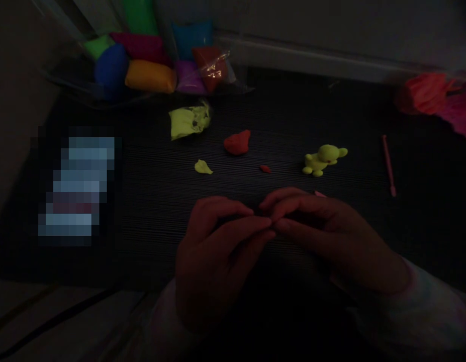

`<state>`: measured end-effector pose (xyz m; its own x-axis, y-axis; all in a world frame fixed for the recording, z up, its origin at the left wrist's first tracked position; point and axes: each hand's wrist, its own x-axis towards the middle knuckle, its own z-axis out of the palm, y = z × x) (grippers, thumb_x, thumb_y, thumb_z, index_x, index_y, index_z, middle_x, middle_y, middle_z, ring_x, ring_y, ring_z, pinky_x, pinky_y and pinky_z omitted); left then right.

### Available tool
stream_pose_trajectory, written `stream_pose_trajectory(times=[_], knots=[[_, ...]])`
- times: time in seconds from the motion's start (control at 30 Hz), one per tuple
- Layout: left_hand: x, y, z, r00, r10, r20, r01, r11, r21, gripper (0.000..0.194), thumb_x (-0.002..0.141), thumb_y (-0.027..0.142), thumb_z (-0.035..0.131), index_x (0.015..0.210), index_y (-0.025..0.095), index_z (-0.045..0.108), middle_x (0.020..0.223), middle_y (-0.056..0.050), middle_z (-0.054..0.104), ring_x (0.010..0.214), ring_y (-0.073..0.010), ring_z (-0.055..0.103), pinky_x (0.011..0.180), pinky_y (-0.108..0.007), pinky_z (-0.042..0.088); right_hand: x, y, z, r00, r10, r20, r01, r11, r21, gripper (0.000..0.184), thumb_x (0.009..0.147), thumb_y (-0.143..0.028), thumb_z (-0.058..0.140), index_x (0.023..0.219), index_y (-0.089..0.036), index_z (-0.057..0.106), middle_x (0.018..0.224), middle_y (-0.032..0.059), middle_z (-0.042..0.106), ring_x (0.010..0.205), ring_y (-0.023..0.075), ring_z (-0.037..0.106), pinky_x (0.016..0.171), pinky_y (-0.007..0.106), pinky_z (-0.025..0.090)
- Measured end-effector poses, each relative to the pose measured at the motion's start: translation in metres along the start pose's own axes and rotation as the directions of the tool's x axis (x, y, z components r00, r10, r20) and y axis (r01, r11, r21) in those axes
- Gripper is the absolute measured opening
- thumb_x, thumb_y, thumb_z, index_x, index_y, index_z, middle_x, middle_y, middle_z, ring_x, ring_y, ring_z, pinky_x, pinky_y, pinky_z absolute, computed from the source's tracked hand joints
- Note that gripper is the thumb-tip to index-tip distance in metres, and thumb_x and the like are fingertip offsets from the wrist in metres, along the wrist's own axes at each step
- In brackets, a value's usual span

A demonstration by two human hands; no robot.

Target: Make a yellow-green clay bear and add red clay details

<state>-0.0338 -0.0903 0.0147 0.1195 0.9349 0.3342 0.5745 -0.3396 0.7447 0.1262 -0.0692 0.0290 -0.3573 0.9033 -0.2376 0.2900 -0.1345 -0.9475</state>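
Yellow clay figure (320, 160) rests on the table (153, 211), just beyond the right hand (342, 239), probably set there so that it stays within reach without being squashed. Whether it sits or lies is hard to tell in the dim light.

The left hand (213, 251) and the right hand meet fingertip to fingertip near the front of the table. Each grip is narrow, thumb and fingers drawn close together as if for something tiny, but the fingers cover the spot, and one cannot tell whether anything is held. Bringing both hands together like this would suit fine, steady handling.

A small red piece (265, 169) lies just past the fingertips, near a larger red lump (237, 143); the likeness in colour suggests the bit was pinched from it. A yellow scrap (203, 167) lies near the opened yellow packet (189, 120). The pink stick (388, 166) lies to the right, seemingly parked clear of the fingers.
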Motion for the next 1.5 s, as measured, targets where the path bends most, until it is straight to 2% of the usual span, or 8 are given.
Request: stream_pose_trajectory(times=[0.2, 0.4, 0.63, 0.93, 1.1, 1.3, 1.5], knots=[[0.0010, 0.0005, 0.0000, 1.000, 0.005, 0.003, -0.005, 1.000, 0.015, 0.016, 0.064, 0.015, 0.063, 0.077, 0.024, 0.061, 0.079, 0.002, 0.057, 0.079, -0.0109, 0.053, 0.069, -0.027, 0.047, -0.0014, -0.0010, 0.0008, 0.999, 0.025, 0.025, -0.027, 0.996, 0.083, 0.005, 0.074, -0.022, 0.054, 0.077, -0.022, 0.059, 0.092, -0.0008, 0.059, 0.086, 0.0109, 0.056, 0.077, 0.024, 0.045], [0.0010, 0.0016, 0.0011, 1.000, 0.004, -0.010, -0.004, 1.000, 0.025, 0.014, 0.066, 0.015, 0.061, 0.076, 0.024, 0.061, 0.078, 0.001, 0.057, 0.077, -0.0114, 0.054, 0.068, -0.027, 0.048, -0.0018, -0.0009, 0.0009, 0.999, 0.036, 0.031, -0.038, 0.995, 0.089, 0.006, 0.074, -0.022, 0.055, 0.076, -0.021, 0.060, 0.090, -0.0001, 0.059, 0.085, 0.0122, 0.057, 0.076, 0.026, 0.046], [-0.0014, -0.0005, -0.0005, 0.998, 0.055, 0.010, -0.055, 0.998, 0.035, 0.023, 0.066, 0.009, 0.059, 0.082, 0.026, 0.061, 0.084, 0.001, 0.056, 0.082, -0.0119, 0.053, 0.072, -0.028, 0.047, -0.0026, -0.0011, 0.0006, 0.998, 0.045, 0.032, -0.049, 0.990, 0.134, 0.011, 0.076, -0.022, 0.051, 0.079, -0.022, 0.061, 0.091, -0.0007, 0.061, 0.085, 0.0118, 0.057, 0.077, 0.025, 0.046], [0.0010, -0.0003, -0.0022, 0.999, 0.010, 0.044, -0.008, 1.000, -0.026, 0.019, 0.067, 0.011, 0.059, 0.079, 0.025, 0.061, 0.081, 0.002, 0.057, 0.081, -0.0114, 0.053, 0.070, -0.027, 0.047, -0.0017, -0.0032, -0.0012, 0.997, 0.045, 0.059, -0.052, 0.990, 0.132, 0.014, 0.078, -0.022, 0.049, 0.080, -0.024, 0.062, 0.090, -0.0024, 0.062, 0.086, 0.0104, 0.057, 0.079, 0.023, 0.045], [0.0015, -0.0010, -0.0024, 0.999, -0.030, 0.032, 0.032, 0.996, -0.081, 0.017, 0.067, 0.011, 0.059, 0.078, 0.025, 0.060, 0.081, 0.003, 0.057, 0.080, -0.0102, 0.054, 0.070, -0.026, 0.047, -0.0034, -0.0034, -0.0010, 0.999, 0.015, 0.035, -0.018, 0.995, 0.095, 0.011, 0.075, -0.021, 0.053, 0.082, -0.023, 0.061, 0.088, -0.0021, 0.061, 0.085, 0.0107, 0.057, 0.074, 0.022, 0.046], [0.0018, -0.0032, -0.0025, 0.999, -0.029, 0.031, 0.032, 0.993, -0.118, 0.016, 0.067, 0.012, 0.059, 0.077, 0.023, 0.061, 0.080, 0.003, 0.058, 0.078, -0.0096, 0.054, 0.068, -0.023, 0.046, -0.0048, -0.0016, 0.0009, 0.995, -0.094, -0.022, 0.092, 0.994, -0.055, 0.013, 0.070, -0.022, 0.060, 0.083, -0.023, 0.060, 0.087, -0.0016, 0.060, 0.083, 0.0100, 0.056, 0.074, 0.021, 0.045], [0.0026, -0.0033, -0.0024, 0.997, -0.048, 0.065, 0.058, 0.987, -0.152, 0.015, 0.066, 0.012, 0.059, 0.077, 0.022, 0.063, 0.079, 0.002, 0.058, 0.078, -0.0098, 0.054, 0.069, -0.022, 0.046, -0.0047, 0.0000, 0.0013, 0.987, -0.147, -0.057, 0.138, 0.981, -0.134, 0.007, 0.071, -0.021, 0.059, 0.078, -0.023, 0.060, 0.085, -0.0023, 0.060, 0.082, 0.0090, 0.055, 0.073, 0.020, 0.044]])
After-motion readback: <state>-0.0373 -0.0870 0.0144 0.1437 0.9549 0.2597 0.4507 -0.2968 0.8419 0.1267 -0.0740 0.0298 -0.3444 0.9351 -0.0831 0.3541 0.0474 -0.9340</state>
